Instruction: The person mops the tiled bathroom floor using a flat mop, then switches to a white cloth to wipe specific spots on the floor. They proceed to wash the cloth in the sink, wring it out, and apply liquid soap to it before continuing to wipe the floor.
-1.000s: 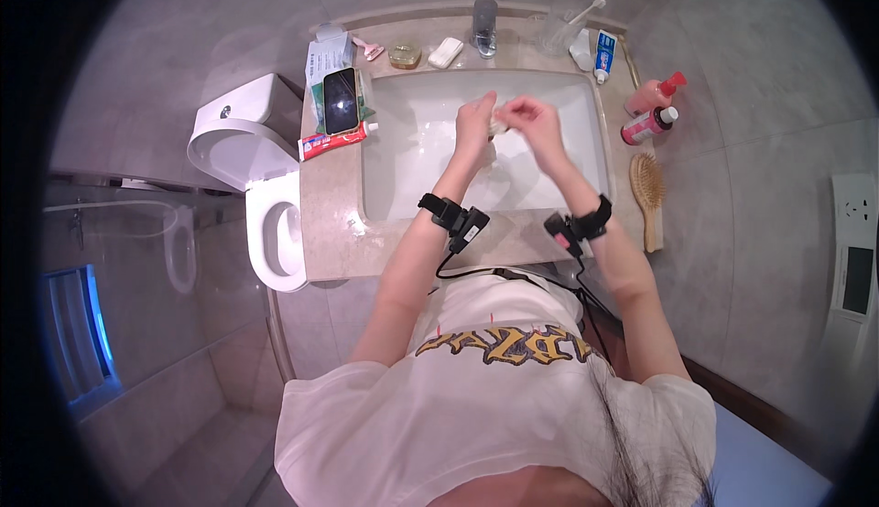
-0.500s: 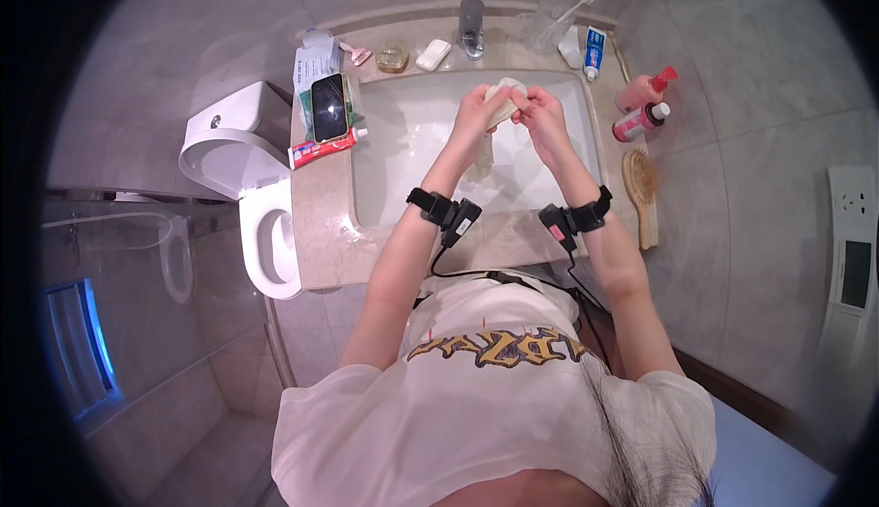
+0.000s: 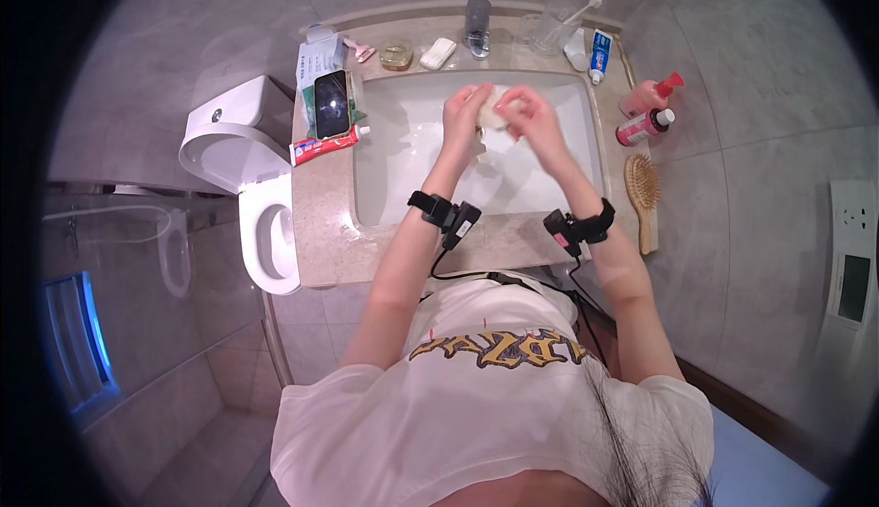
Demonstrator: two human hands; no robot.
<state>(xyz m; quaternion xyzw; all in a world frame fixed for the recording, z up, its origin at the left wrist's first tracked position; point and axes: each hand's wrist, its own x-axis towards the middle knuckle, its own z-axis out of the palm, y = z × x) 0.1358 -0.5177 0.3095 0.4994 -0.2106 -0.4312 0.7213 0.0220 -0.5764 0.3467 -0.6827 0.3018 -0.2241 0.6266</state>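
Observation:
Over the white sink basin [image 3: 403, 187], my left hand [image 3: 464, 121] is closed around a crumpled cream-white cloth [image 3: 493, 115], its thumb along the top. Part of the cloth shows between my two hands, and a small piece hangs below my left hand. My right hand [image 3: 533, 121] is slightly smeared by motion; its curled fingers are at the cloth's right side and seem to pinch it. The palms hide much of the cloth. Behind the hands stands the grey tap [image 3: 477, 29], and a white bar of soap [image 3: 439, 53] lies on the back ledge.
Left on the counter lie a phone [image 3: 331, 104], a red toothpaste tube [image 3: 324, 145] and a pink razor [image 3: 360, 50]. To the right are a blue toothpaste tube [image 3: 600, 56], two pink bottles [image 3: 646, 126] and a wooden hairbrush [image 3: 644, 191]. A toilet [image 3: 265, 223] stands left.
My hands have drawn slightly apart, and the right one has shifted down and turned. The cloth has come a little lower and nearer. The whole view has shifted slightly.

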